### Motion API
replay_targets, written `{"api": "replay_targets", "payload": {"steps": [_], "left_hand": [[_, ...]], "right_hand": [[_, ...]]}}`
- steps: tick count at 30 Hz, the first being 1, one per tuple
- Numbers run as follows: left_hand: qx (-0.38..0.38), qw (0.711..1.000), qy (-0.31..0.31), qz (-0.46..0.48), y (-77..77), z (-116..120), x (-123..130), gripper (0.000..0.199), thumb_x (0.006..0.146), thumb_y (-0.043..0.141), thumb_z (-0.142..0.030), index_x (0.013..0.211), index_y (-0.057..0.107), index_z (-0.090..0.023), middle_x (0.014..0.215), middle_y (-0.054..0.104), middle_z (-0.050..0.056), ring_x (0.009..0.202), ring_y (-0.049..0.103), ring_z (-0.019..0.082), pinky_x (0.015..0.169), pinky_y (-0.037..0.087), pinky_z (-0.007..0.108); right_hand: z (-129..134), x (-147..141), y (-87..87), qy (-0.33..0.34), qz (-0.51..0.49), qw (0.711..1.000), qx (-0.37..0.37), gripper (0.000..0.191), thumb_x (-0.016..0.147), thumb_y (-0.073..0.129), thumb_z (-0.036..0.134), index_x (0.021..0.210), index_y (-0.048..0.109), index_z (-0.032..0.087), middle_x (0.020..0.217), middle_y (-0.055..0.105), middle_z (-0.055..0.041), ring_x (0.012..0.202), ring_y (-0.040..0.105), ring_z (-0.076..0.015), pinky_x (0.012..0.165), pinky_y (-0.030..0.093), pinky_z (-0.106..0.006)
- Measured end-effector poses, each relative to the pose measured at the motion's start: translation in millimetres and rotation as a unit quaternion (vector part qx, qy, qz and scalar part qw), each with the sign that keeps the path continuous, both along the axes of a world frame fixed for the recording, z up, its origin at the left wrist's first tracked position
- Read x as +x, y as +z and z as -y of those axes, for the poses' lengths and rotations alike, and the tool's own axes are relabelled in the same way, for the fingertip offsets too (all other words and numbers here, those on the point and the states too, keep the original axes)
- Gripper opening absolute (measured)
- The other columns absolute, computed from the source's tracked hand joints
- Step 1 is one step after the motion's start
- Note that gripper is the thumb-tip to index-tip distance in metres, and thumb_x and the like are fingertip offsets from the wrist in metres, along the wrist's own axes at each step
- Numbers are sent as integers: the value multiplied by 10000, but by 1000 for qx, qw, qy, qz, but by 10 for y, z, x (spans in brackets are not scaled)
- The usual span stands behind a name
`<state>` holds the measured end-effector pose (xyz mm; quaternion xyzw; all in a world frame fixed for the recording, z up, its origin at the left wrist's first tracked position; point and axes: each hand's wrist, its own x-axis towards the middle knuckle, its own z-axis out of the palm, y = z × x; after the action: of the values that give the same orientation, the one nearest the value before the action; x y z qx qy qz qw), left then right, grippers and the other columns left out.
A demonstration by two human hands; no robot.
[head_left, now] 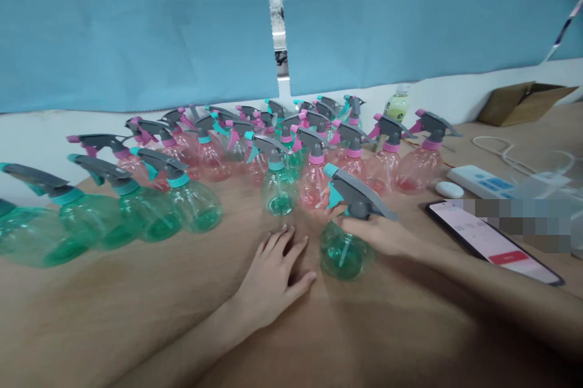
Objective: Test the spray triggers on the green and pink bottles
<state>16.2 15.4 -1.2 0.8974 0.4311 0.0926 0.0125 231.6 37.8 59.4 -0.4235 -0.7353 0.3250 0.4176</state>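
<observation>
My right hand (pixel 364 227) is wrapped round the neck of a green spray bottle (pixel 344 254) with a grey and turquoise trigger head. That bottle is upright, and its nozzle points to the left. Flat on the tabletop lies my left hand (pixel 276 279), fingers spread, holding nothing. Just beyond its fingertips stands another green spray bottle (pixel 279 190). Pink spray bottles (pixel 314 181) with pink collars stand close behind my right hand. To the left, several green spray bottles (pixel 195 209) form a slanting row.
More pink and green bottles crowd the back, before a blue wall covering (pixel 182 30). On the right are a phone (pixel 492 242), a small white rounded object (pixel 449 189), a power strip (pixel 480 181), cables and a cardboard box (pixel 519 105). A labelled bottle (pixel 397 104) stands behind.
</observation>
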Motion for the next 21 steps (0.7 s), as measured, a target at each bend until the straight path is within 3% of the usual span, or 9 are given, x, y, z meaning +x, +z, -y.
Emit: {"api": "replay_targets", "payload": {"steps": [7, 13, 21], "left_hand": [[1, 1000, 6, 1, 5, -3, 3, 525, 867, 455, -472, 1304, 406, -187, 1376, 345, 120, 1241, 306, 289, 986, 273, 465], [2, 1000, 1, 2, 16, -2, 11, 521, 867, 463, -461, 1301, 410, -178, 1366, 357, 125, 1248, 297, 279, 994, 269, 449], [2, 1000, 2, 3, 7, 3, 0, 514, 870, 455, -462, 1304, 401, -193, 1375, 345, 115, 1253, 291, 283, 987, 274, 465]], "right_hand": [[1, 0, 14, -9, 35, 999, 2, 470, 667, 477, 194, 1133, 464, 255, 810, 635, 8, 634, 591, -173, 518, 488, -290], [7, 1, -3, -8, 49, 999, 15, 585, 690, 479, 178, 1259, 409, 293, 925, 660, 5, 656, 608, -185, 559, 511, -325], [23, 12, -22, -6, 34, 999, 20, 473, 747, 506, 225, 1216, 485, 281, 911, 684, -6, 853, 638, -224, 683, 540, -337]]}}
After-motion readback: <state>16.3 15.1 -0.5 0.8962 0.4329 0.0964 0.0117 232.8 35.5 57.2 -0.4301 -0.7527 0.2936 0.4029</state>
